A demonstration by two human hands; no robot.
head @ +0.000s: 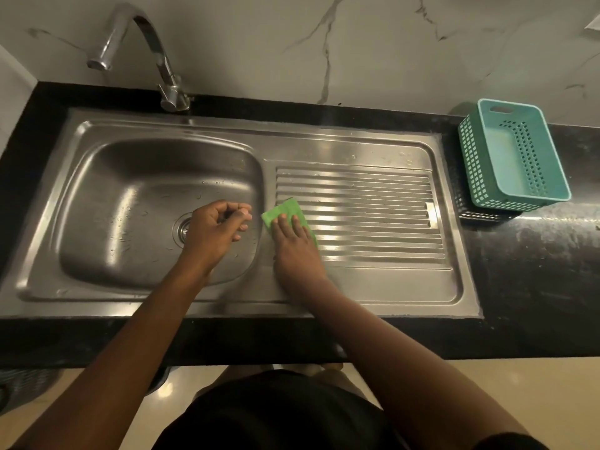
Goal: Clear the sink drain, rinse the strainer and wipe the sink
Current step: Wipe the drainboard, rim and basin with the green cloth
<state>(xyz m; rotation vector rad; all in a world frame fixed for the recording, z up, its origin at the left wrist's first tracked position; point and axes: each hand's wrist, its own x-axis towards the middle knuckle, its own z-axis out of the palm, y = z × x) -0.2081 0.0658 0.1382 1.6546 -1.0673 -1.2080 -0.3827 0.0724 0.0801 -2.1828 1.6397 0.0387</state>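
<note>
A steel sink (97,203) with a ribbed drainboard (373,219) is set into a black counter. The round drain strainer (184,230) sits in the basin floor, half hidden by my left hand (216,230), which hovers over the basin with curled fingers; whether it pinches something small I cannot tell. My right hand (292,241) lies flat on a green cloth (284,211), pressing it on the left end of the drainboard beside the basin rim. Water drops dot the basin.
A chrome tap (143,50) arches over the basin's back left. A teal perforated basket (516,154) stands on a dark one on the counter at the right. A marble wall rises behind. The counter's front edge is near my body.
</note>
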